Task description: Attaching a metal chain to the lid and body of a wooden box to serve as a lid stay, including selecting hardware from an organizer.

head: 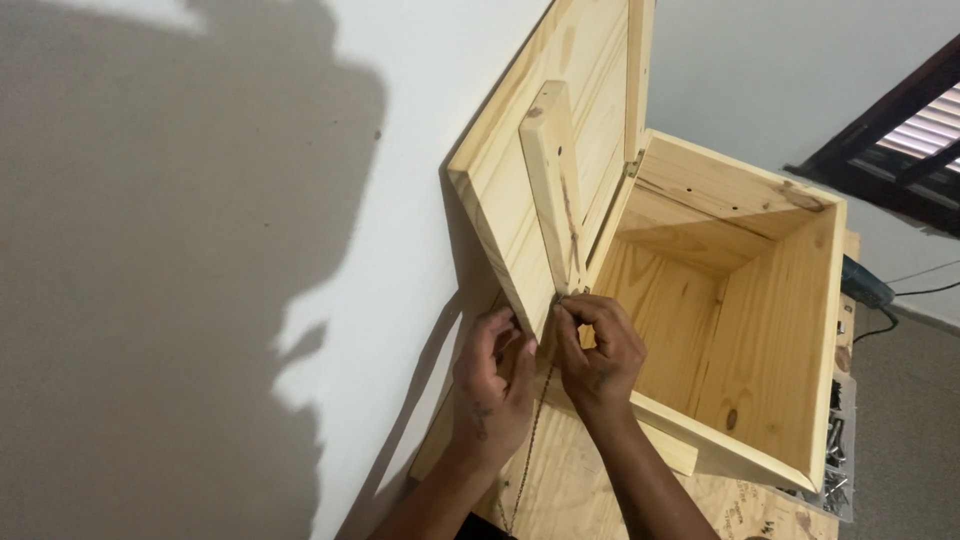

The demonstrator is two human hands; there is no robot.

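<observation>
1. On a plywood bench [580,480] an open wooden box [760,330] of pale pine is seen, its lid [510,170] raised and leaned back against a white wall [200,250].
2. Across the inner face of the lid a wooden batten [553,180] is fixed, running down to the lid's lower edge.
3. At that lower edge, just at the foot of the batten, both hands are brought together; the left hand [492,385] is curled with its fingers closed at the lid's edge, and the right hand [600,350] is pinched shut on something small there, too small to be made out.
4. A thin chain [525,465] is seen hanging down from between the hands, over the bench.
5. The plywood of the bench is bare and light brown, with faint pencil marks near its front edge.
6. At the right edge of the bench a clear tray of screws [838,470] is set, just beside the box.
7. Behind the box a dark blue power tool [865,283] with a black cord is partly seen.
8. A large shadow is cast on the wall at the left, and a dark-framed louvred window [915,125] is seen at the upper right.
</observation>
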